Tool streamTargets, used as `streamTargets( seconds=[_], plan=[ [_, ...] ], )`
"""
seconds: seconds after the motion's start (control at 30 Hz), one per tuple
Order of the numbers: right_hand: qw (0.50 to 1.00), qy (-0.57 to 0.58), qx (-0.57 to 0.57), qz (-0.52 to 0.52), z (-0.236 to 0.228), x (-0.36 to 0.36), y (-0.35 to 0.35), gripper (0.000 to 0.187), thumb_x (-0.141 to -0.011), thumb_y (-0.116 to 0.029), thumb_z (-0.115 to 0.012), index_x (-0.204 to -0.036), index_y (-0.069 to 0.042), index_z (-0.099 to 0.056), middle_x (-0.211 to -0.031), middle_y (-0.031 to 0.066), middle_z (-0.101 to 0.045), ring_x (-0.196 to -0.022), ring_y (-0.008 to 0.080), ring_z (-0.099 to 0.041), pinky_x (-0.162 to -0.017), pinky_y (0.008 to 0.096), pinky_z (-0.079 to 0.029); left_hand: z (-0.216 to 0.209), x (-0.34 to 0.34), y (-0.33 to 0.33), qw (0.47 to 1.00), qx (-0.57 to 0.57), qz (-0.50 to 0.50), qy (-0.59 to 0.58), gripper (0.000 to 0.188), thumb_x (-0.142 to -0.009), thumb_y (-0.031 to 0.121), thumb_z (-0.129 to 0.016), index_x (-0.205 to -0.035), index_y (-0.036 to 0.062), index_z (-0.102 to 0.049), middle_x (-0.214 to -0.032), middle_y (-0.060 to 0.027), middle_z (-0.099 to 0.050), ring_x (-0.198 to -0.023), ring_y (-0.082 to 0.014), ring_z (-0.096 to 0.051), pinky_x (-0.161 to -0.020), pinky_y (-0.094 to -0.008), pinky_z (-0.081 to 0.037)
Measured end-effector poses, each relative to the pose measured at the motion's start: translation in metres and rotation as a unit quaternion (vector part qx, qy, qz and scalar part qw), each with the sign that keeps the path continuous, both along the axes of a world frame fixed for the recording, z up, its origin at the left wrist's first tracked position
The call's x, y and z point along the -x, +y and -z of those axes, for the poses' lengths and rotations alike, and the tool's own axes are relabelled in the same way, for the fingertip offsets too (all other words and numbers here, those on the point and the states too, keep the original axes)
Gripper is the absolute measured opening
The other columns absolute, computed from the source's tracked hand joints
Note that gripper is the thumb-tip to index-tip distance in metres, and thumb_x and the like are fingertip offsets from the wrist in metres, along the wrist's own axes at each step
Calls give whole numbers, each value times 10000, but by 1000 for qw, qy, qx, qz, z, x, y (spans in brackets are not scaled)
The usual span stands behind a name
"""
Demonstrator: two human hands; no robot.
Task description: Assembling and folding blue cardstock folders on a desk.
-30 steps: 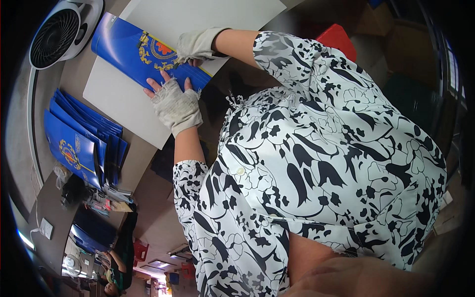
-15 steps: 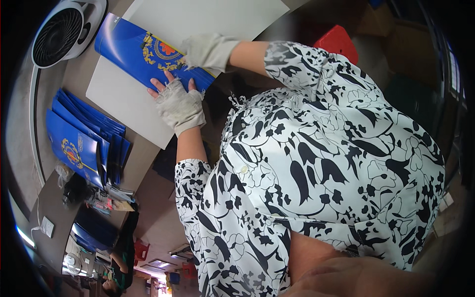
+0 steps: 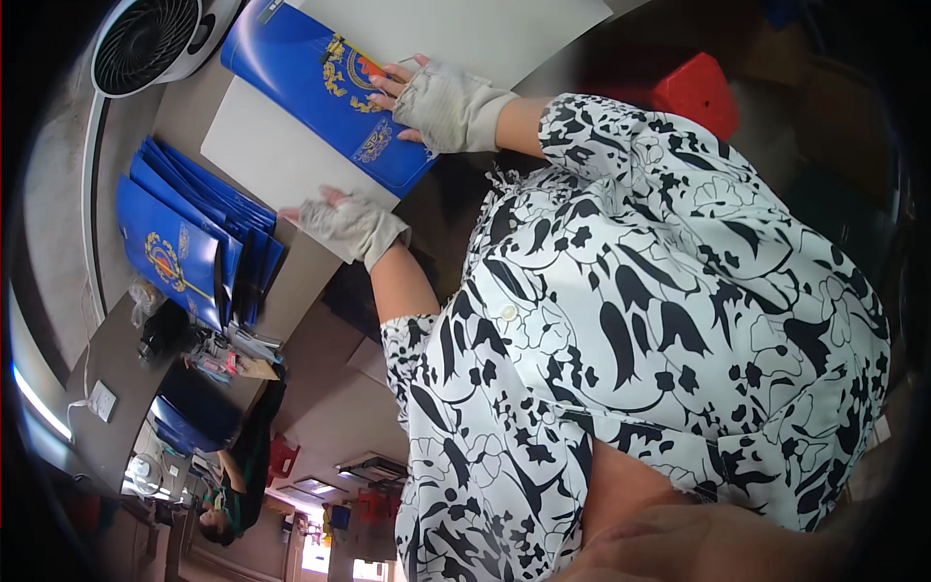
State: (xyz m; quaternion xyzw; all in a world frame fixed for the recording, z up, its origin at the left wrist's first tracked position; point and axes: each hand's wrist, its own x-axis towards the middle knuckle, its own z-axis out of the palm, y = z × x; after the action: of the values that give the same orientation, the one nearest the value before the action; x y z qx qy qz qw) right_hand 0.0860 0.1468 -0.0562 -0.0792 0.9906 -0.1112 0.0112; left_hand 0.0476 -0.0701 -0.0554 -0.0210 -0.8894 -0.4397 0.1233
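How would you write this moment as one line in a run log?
Left hand: over white sheet, contact unclear | Right hand: spread on blue folder | Nearby: pile of blue folders, fan

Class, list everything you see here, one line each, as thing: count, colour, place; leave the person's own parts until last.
blue folder: one, blue with gold-and-red emblem, on the white sheeting
white sheeting: count unclear, white, beneath the blue folder
folder pile: several, blue, left
table: one, grey-brown, beneath these
fan: one, black and white, upper left
plastic bag: one, clear, below the folder pile
small oddments: several, mixed, beside the bag
red object: one, red, upper right, type unclear
co-worker: one, dark and green clothes, lower-left background
patterned shirt: one, black and white, on the person
left hand: one, pale-gloved, at the sheeting's lower edge
right hand: one, pale-gloved, fingers over the blue folder
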Motion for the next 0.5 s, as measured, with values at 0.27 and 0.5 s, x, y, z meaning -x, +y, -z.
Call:
streamTargets(
  seconds=[0.27,0.5],
  plan=[
    [1000,-26,4,16,-7,-10,8,707,-990,-492,-561,-1575,-123,-421,-1697,109,-304,-1579,315,-241,-1249,615,-173,-23,-29,22,824,529,179,-99,884,-968,542,-593,-1489,-144,-397,-1546,-373,-411,-1498,-492,-334,-1277,-539,-178],
    [995,-91,18,33,-30,-42,4,732,-1002,-503,-555,-1587,-89,-403,-1710,130,-268,-1588,317,-222,-1259,579,-174,-11,25,43,868,484,97,-60,828,-1019,518,-515,-1529,-116,-361,-1555,-348,-418,-1483,-493,-356,-1255,-538,-238]
  ],
)
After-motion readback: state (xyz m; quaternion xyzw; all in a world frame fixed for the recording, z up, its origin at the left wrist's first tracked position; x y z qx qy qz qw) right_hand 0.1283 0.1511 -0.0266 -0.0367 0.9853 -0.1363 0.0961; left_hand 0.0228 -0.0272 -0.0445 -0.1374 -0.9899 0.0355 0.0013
